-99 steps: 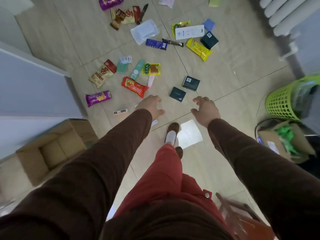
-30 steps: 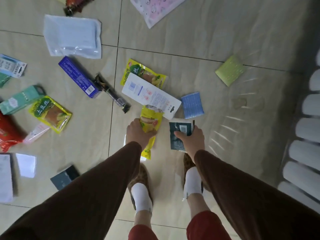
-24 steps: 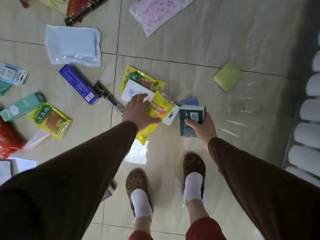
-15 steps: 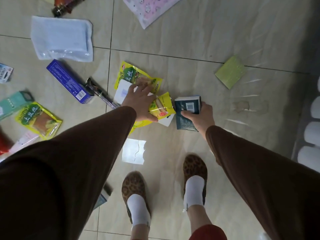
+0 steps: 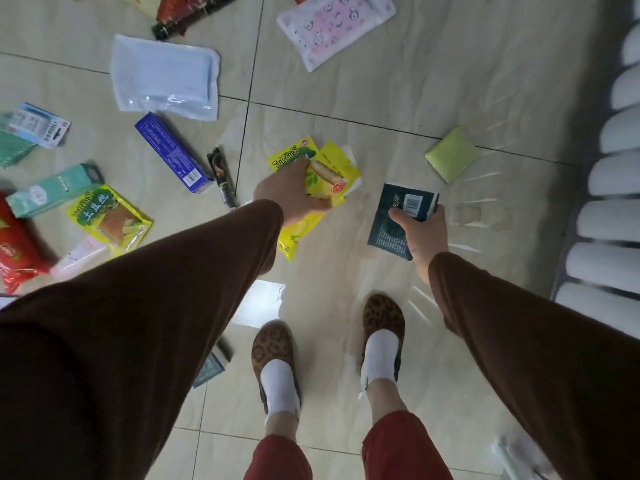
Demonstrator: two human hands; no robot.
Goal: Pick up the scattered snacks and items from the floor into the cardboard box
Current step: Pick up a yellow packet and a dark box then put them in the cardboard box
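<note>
My left hand [image 5: 291, 192] grips a bunch of yellow snack packets [image 5: 330, 174] with a white card behind them, lifted off the tiles. My right hand [image 5: 420, 233] holds a dark teal packet [image 5: 398, 216] together with a second thin pack under it. On the floor to the left lie a blue box [image 5: 173, 152], a dark snack bar [image 5: 221, 176], a yellow-green snack bag [image 5: 107, 220], a mint box [image 5: 52, 190] and a red packet [image 5: 14, 251]. A clear plastic pouch [image 5: 166, 77] and a pink patterned pouch [image 5: 336, 26] lie farther off. The cardboard box is out of view.
A small green pad [image 5: 452, 154] lies on the tiles at the right. A white radiator [image 5: 609, 202] runs along the right edge. My feet in leopard slippers [image 5: 273, 348] stand on the tiles, with a dark packet [image 5: 211, 368] beside the left one.
My left hand has gathered the yellow-green packet and white card with the yellow one and lifted them off the floor. My right hand has risen slightly with its dark packet.
</note>
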